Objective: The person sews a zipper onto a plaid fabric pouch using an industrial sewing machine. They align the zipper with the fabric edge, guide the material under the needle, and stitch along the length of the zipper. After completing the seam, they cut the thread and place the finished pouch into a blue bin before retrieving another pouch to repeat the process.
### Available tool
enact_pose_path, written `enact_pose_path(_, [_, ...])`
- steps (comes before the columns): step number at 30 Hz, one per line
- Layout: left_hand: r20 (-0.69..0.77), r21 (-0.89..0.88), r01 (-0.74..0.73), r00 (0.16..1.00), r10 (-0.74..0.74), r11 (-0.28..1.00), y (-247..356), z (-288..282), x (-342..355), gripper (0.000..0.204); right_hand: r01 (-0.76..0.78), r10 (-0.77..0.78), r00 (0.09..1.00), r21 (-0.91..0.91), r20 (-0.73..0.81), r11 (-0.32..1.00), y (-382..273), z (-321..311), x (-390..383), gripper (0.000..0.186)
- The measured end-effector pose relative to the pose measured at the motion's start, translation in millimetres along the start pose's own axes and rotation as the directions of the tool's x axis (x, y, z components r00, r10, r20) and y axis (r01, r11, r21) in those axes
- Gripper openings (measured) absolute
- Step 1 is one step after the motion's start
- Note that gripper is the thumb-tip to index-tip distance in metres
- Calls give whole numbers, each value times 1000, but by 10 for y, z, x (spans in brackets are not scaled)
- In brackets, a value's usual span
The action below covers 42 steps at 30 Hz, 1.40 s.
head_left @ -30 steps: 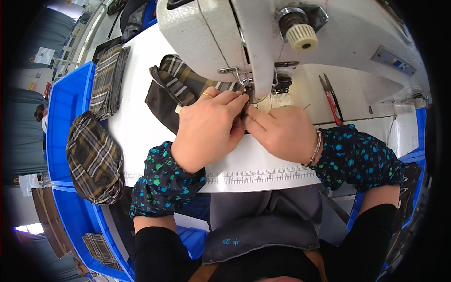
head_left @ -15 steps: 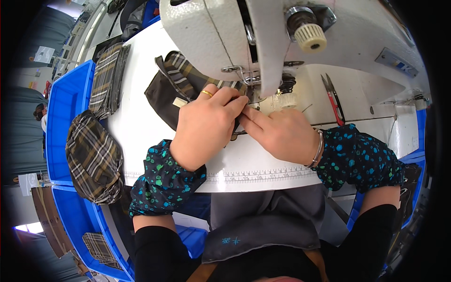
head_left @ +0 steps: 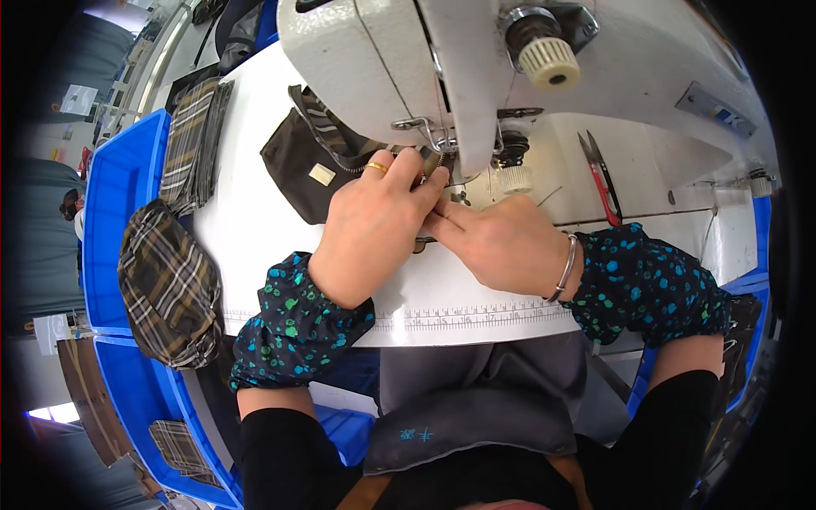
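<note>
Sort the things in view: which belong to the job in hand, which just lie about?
Job in hand:
dark zippered fabric, under the left hand
sewing machine

Apparently just lying about:
red-handled snips
stacked plaid pieces
rounded plaid piece

Brown/plaid fabric pc (head_left: 293,161) w/ zip handled at sewing m/c (head_left: 365,68) by L hand (head_left: 374,217) & R hand (head_left: 506,242); 1 pr red-handled snips (head_left: 600,175) laid on bench (head_left: 255,238) to R.

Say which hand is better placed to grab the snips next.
Probably the right hand: it is nearer the red-handled snips, while the left hand lies farther off, over the dark and plaid fabric.
</note>
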<state>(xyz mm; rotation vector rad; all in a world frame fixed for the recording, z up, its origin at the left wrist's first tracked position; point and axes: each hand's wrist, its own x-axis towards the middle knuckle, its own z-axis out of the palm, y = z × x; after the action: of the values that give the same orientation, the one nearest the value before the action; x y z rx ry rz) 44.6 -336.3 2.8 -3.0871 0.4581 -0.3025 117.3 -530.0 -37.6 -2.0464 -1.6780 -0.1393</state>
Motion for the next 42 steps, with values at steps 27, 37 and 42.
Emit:
enact_pose_path(27, [5, -254, 95, 995, -97, 963, 168, -39, -98, 36, 155, -177, 981, -223, -79, 962, -11, -7, -78, 34])
enact_pose_path(37, [-140, -139, 62, 987, -82, 988, 163, 33, -46, 39, 272, -341, 929, -359, -143, 893, 11, 98, -49, 15])
enact_pose_path(42, [-78, -122, 102, 991, -112, 987, 213, 12, -64, 40, 276, -333, 934, -328, -129, 903, 13, 76, -78, 13])
